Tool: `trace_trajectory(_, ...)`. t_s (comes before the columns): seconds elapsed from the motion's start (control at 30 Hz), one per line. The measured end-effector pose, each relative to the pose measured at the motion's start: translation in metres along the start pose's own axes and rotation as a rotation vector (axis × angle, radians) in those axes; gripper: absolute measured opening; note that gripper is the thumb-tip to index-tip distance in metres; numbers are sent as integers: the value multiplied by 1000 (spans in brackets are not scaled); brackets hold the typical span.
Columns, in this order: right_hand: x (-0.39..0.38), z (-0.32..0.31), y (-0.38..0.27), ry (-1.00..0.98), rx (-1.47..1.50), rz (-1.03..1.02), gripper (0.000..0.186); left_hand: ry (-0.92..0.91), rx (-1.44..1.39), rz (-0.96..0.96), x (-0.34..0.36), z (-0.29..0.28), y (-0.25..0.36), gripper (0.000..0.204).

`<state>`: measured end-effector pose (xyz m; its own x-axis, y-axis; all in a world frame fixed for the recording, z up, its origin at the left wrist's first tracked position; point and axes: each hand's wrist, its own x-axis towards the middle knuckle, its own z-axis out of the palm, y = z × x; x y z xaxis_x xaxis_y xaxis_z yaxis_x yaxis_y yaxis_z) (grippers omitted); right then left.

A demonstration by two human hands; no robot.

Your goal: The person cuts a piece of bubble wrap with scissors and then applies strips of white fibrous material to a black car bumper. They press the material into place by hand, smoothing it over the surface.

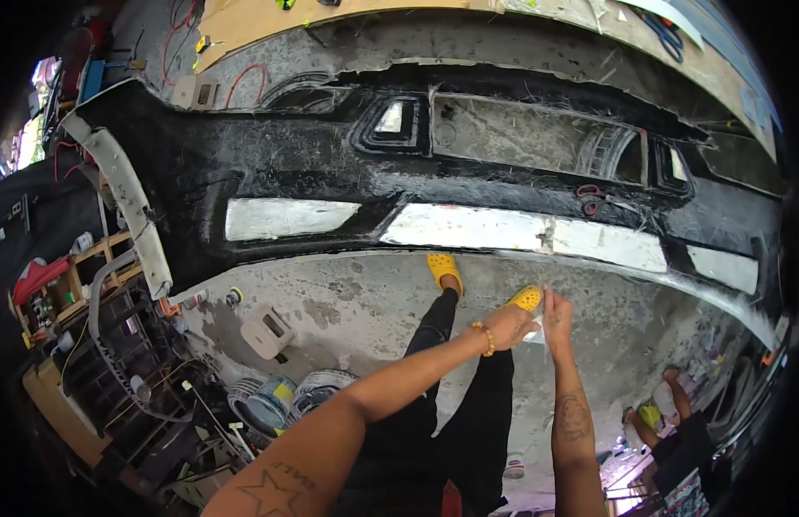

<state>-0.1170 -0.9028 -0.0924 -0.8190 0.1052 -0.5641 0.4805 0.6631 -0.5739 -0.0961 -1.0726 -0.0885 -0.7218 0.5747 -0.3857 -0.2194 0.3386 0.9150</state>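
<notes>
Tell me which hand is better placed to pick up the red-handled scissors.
Right, likely: the right hand looks nearer the scissors, which lie ahead and rightward on the black bumper; the left hand sits farther left. Both hands seem busy with a white piece, though.

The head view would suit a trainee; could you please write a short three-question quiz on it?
1. True or false: white material is between the left hand and the right hand.
2. Which lies on the black bumper? A) drill B) scissors C) bucket
3. Fill in: the beaded bracelet is on the person's ____ wrist.

Key: 1. True. 2. B. 3. Left.
</notes>
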Motion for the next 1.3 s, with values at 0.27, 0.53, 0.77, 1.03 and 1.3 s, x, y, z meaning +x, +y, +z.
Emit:
trace_trajectory(0.27,77,-88,75,423,-268,190,61,441,14,-144,-90,-54,-13,25)
trace_trajectory(0.53,182,-57,32,311,-452,87,57,493,-307,-423,-42,-108,-102,27)
trace_trajectory(0.77,180,-16,23,248,-71,-378,25,533,-554,-352,1,-80,-89,24)
trace_trajectory(1.03,30,78,-19,-85,348,88,61,241,-382,-452,-9,-42,-44,24)
trace_trajectory(1.3,16,85,11,48,441,185,43,126,-20,-314,-3,-49,-4,35)
